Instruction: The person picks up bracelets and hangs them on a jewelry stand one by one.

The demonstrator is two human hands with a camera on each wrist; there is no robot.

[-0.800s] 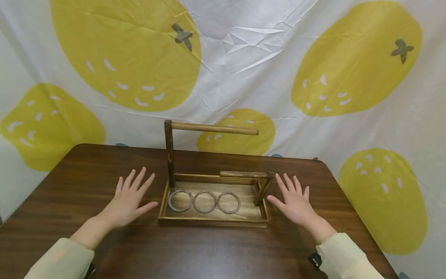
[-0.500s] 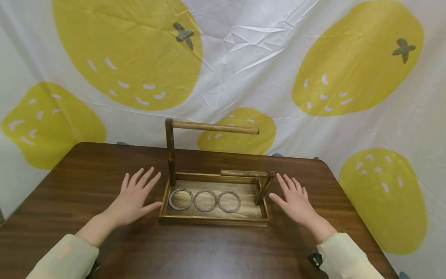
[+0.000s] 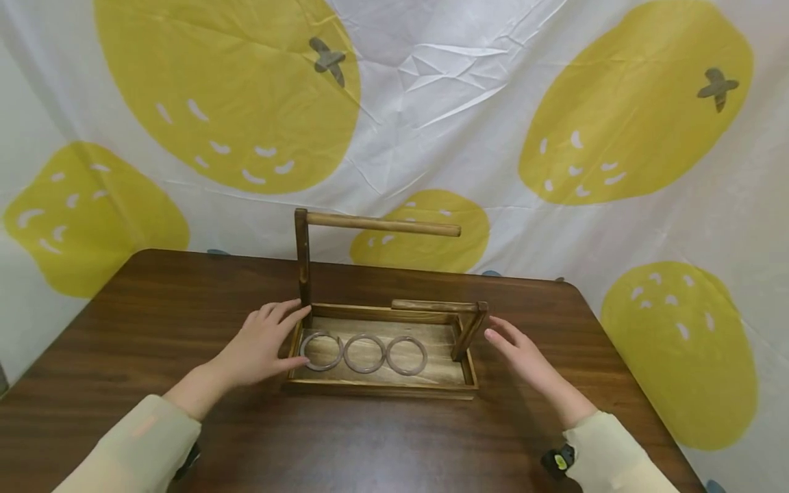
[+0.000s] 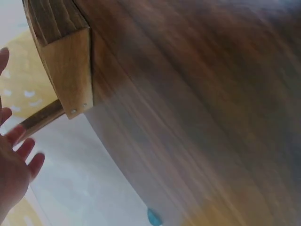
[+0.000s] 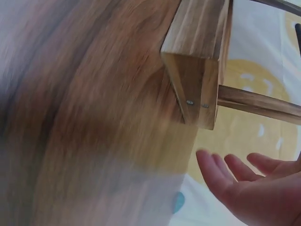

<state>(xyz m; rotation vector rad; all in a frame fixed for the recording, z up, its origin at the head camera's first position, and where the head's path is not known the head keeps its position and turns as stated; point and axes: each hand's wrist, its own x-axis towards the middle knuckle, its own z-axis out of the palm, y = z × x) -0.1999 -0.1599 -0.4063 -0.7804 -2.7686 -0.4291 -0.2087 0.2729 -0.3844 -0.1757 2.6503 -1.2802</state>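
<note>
A wooden tray (image 3: 382, 389) stands on the table with a tall post (image 3: 303, 257) at its left end and a short post (image 3: 470, 332) at its right end. Each post carries a sideways bar. Three greyish-brown rings lie in a row on the tray floor: a left ring (image 3: 322, 370), a middle ring (image 3: 364, 372) and a right ring (image 3: 424, 356). My left hand (image 3: 260, 346) is at the tray's left end, fingers by the tall post, thumb reaching over the rim towards the left ring. Beside the short post, my right hand (image 3: 522, 359) has loosely bent fingers and holds nothing.
The upper bar (image 3: 385, 224) juts right over the tray; a shorter lower bar (image 3: 431, 306) points left. A white cloth with yellow fruit prints (image 3: 635, 103) hangs behind the dark wooden table (image 3: 382, 445).
My left hand has moved right, from beside the tray to its left end. The fingers of my right hand have drawn together and bent near the short post. The rings have stayed put.
</note>
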